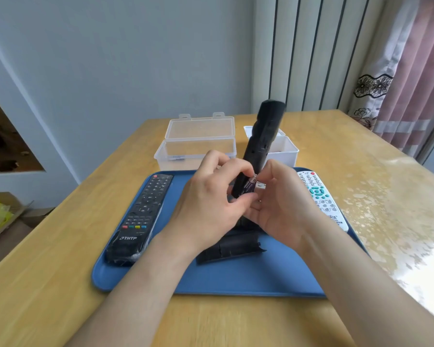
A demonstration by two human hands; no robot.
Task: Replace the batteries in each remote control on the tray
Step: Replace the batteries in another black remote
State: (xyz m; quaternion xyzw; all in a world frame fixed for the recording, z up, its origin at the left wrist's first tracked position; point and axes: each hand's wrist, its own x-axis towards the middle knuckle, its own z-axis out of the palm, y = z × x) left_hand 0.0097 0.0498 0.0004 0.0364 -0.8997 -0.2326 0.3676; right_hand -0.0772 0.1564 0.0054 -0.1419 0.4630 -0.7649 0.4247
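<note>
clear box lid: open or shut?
Open. The clear box has its lid flipped up behind it, latch tabs pointing upward. Contents: cannot tell.

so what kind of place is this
Most likely a room in a home, not a workshop. A wooden table stands against a plain wall, a floral curtain hangs at the right, and household TV remotes lie on a blue tray.
</note>
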